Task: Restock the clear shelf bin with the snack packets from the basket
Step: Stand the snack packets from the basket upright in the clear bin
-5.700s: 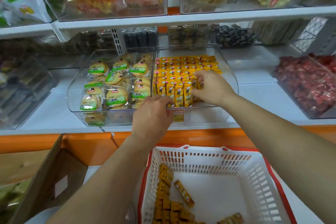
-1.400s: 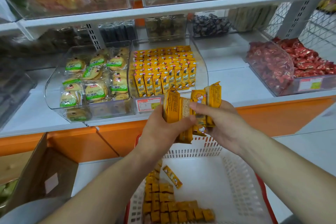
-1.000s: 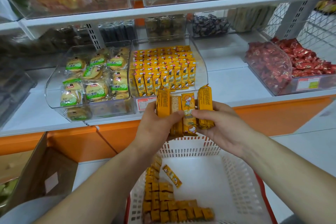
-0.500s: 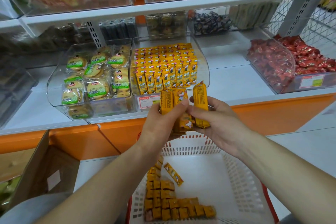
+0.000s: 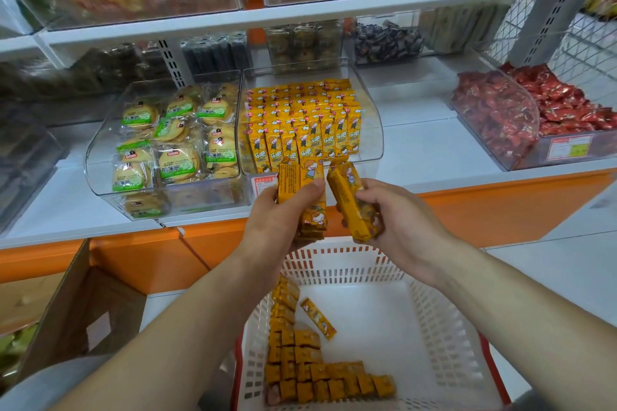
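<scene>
Above the white basket (image 5: 444,327), the left hand (image 5: 267,223) and right hand (image 5: 400,223) each grip yellow snack packets.

Left thumb (image 5: 312,184) presses across the front of an upright bunch of packets (image 5: 297,183), the other fingers curled behind it. Right fingers (image 5: 369,207) wrap round a second bunch (image 5: 345,203), which leans with its top toward the first; whether the two bunches touch cannot be told. Both bunches are held just in front of the clear shelf bin (image 5: 370,130), where rows of matching packets (image 5: 300,123) stand upright and fill its left and middle. Below the hands, stacked packets (image 5: 300,360) line the basket's left side and near edge, with one loose packet (image 5: 319,319) lying beside them. A biscuit bin (image 5: 100,160) stands to the left of the clear bin, and a bin of red sweets (image 5: 500,117) sits well to the right.
</scene>
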Demonstrator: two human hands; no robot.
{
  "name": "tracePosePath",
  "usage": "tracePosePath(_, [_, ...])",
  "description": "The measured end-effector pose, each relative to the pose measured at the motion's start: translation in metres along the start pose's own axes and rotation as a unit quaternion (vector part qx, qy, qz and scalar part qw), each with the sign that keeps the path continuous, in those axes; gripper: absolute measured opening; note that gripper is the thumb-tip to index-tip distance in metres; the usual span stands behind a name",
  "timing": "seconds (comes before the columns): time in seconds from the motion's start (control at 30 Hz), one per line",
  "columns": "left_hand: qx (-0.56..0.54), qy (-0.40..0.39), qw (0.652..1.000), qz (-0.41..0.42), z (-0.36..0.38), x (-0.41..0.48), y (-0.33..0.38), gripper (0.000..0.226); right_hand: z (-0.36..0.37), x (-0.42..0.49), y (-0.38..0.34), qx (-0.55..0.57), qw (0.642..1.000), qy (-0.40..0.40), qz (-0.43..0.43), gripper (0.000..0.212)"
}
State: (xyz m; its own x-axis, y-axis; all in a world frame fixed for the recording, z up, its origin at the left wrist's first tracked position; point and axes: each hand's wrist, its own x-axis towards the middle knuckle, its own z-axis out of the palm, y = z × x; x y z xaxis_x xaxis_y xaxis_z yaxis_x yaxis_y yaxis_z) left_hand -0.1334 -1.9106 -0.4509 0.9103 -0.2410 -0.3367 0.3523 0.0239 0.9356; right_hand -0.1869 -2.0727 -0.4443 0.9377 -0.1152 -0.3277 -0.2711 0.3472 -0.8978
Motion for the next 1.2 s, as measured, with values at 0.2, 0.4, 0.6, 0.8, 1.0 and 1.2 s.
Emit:
tracePosePath(0.2, [-0.002,-0.004,1.000,0.003,-0.004,0.000,0.005,0.042,-0.004,0.000,-0.003,0.051,0.999,-0.019,0.006,0.015])
tracePosePath(0.4, [0.011,0.018,0.999,0.033,-0.017,0.002,0.024,0.046,-0.005,-0.002,-0.008,-0.010,0.998,0.002,-0.058,0.052])
tracePosePath(0.6, [0.033,0.056,0.995,0.078,-0.044,0.014,0.046,0.040,0.001,0.035,-0.044,-0.198,0.961,0.052,-0.185,0.046])
tracePosePath(0.8, [0.019,0.069,0.993,0.090,-0.060,0.022,0.052,0.040,0.011,0.126,-0.069,-0.459,0.825,0.163,-0.286,0.047])
tracePosePath(1.0, [0.025,0.058,0.992,0.105,-0.063,0.027,0.048,0.029,0.019,0.189,-0.050,-0.580,0.787,0.084,-0.195,0.043])
tracePosePath(1.2, [0.021,0.059,0.992,0.108,-0.065,0.032,0.048,0.029,0.021,0.208,-0.036,-0.649,0.730,0.102,-0.188,0.046])
